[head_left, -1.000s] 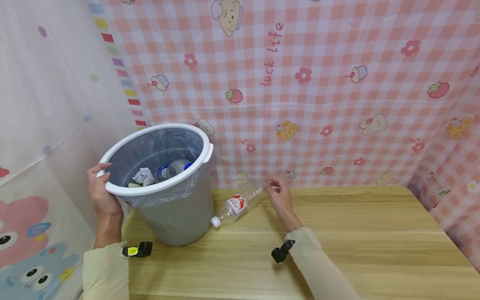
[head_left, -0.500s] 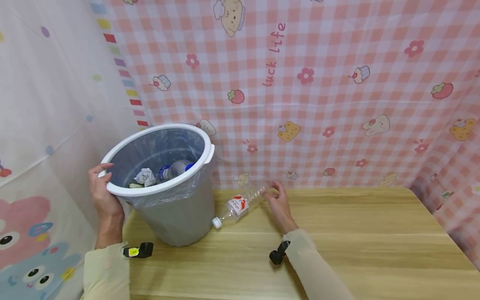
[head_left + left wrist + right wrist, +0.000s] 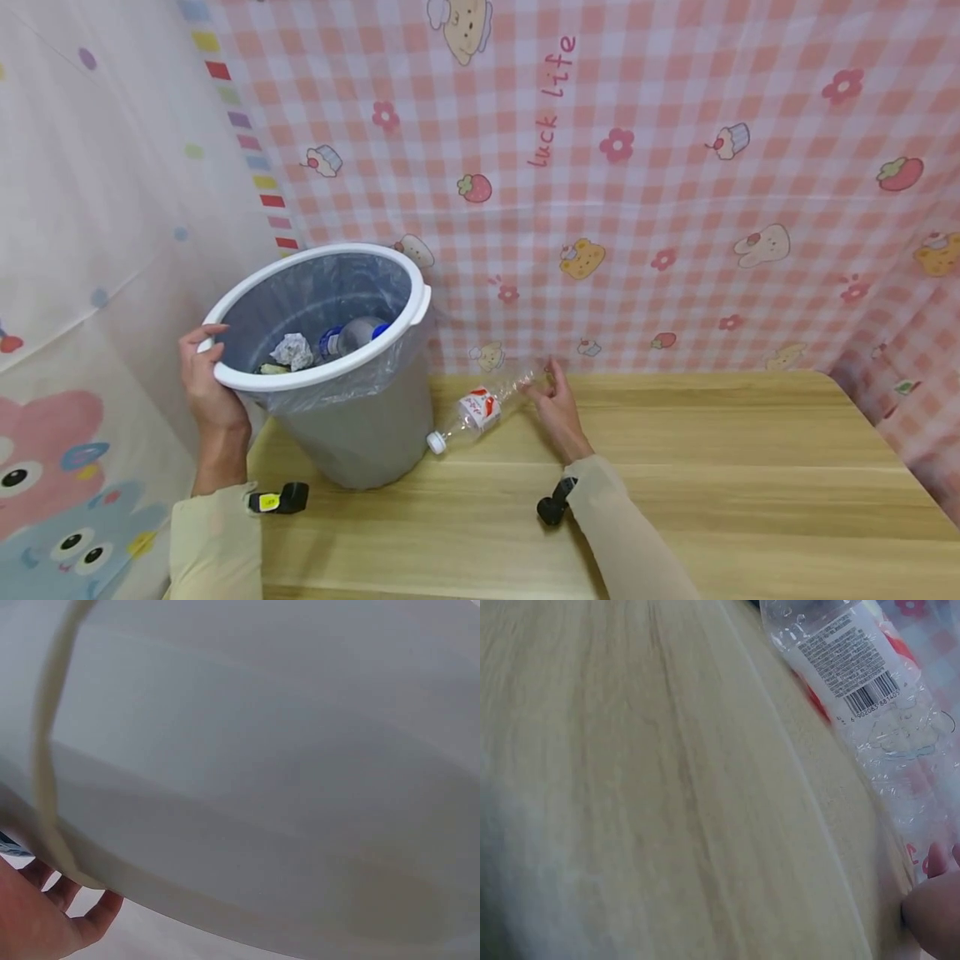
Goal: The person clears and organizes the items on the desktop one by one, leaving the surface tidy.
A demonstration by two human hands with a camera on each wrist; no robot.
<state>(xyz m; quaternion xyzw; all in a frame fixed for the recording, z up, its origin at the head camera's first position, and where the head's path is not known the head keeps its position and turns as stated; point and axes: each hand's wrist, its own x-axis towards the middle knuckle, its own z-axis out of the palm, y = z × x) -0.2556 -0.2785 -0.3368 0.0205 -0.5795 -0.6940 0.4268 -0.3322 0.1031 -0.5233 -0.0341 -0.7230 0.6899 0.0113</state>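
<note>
A grey trash can (image 3: pixel 367 433) with a white rim and a clear liner stands tilted at the left of the table in the head view. My left hand (image 3: pixel 210 387) grips its rim on the left side, fingers over the edge. To the can's right lies a clear plastic bottle (image 3: pixel 480 408) with a red-and-white label and white cap. The cap end is close to the can's base. At the bottle's far end, my right hand (image 3: pixel 557 408) has thumb and forefinger spread about the base. In the right wrist view, the bottle (image 3: pixel 862 675) shows its barcode; fingertip contact is unclear.
Inside the can are a crumpled paper ball (image 3: pixel 294 352) and plastic bottles with blue parts (image 3: pixel 352 336). A pink checked cloth (image 3: pixel 652 200) hangs behind the wooden table (image 3: pixel 735 500). A pale curtain (image 3: pixel 112 208) hangs close by on the left.
My right thumb and forefinger have spread apart at the bottle's base, and the right wrist has shifted slightly left. The left hand stays on the rim; the bottle lies nearly unmoved.
</note>
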